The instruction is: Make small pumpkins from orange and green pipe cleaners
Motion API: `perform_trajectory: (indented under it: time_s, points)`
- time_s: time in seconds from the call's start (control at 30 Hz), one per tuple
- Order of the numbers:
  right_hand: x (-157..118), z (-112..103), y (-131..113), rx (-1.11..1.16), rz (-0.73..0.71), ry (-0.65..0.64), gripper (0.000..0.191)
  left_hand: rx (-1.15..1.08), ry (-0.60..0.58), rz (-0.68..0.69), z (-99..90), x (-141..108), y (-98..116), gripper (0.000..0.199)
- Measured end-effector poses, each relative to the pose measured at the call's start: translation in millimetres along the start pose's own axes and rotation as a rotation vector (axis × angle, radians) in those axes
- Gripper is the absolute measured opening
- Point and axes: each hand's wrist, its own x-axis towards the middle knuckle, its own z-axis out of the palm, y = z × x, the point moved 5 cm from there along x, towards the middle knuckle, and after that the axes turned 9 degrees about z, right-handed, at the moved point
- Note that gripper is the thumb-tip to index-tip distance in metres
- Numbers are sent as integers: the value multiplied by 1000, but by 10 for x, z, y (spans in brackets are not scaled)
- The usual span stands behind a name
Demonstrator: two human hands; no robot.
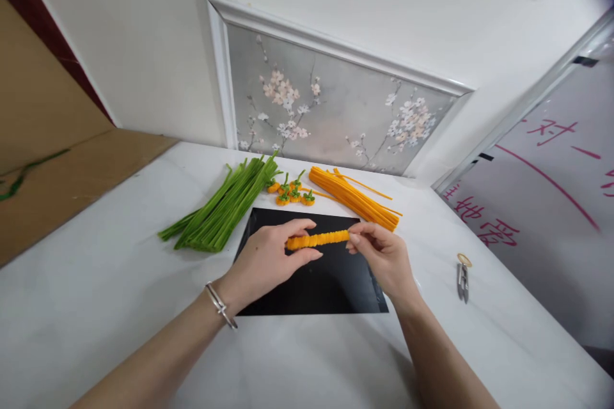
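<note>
A tightly wound coil of orange pipe cleaner (319, 239) is stretched level between my hands above a black mat (326, 281). My left hand (273, 252) is around the coil's left end, thumb below it and index finger above, both standing off its sides; the grip at that end is partly hidden. Thumb and fingertips of my right hand (381, 252) pinch the right end. Just behind the mat lie several small orange pipe-cleaner pieces with green tops (293, 193).
A bundle of green pipe cleaners (223, 208) lies left of the mat. Orange pipe cleaners (359, 198) are bundled at the back right. Small thread snips (463, 281) rest on the white table (96, 281) at right. Behind stands a wall with a framed floral panel (330, 102).
</note>
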Motion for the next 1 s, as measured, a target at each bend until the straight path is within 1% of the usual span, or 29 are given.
perform_trajectory:
  time_s: [0.1,0.17,0.23,0.3,0.4,0.47,0.57,0.67,0.77,0.8,0.9,1.0]
  points:
    - [22,-77,-13,22,0,25,13,-111,-33,-22,-18,19,-51,24]
    - [23,-89,-22,10,9,-4,16,-142,-19,-9,-17,23,-56,19]
    - [16,-80,-22,-8,23,-46,23,-144,-8,9,-5,22,-51,17]
    - [6,-53,-13,-37,39,-90,25,-133,-18,39,15,17,-37,16]
    - [-14,-10,13,-77,58,-125,20,-33,-17,160,18,8,20,18]
    - [-27,7,25,-83,64,-128,19,113,-4,289,11,-5,82,19]
    - [-41,15,3,-128,48,-148,18,350,33,453,1,-30,166,15]
    - [-57,32,-84,-312,-29,-206,17,520,35,519,10,-44,215,15]
    - [-85,82,-175,-492,-140,-253,23,640,13,559,48,-60,255,16]
    - [-98,108,-198,-542,-188,-259,22,663,7,570,65,-67,266,17]
    - [-138,197,-238,-682,-351,-240,17,654,-34,571,131,-80,276,19]
    - [-170,255,-267,-794,-506,-188,17,546,-105,490,190,-71,246,20]
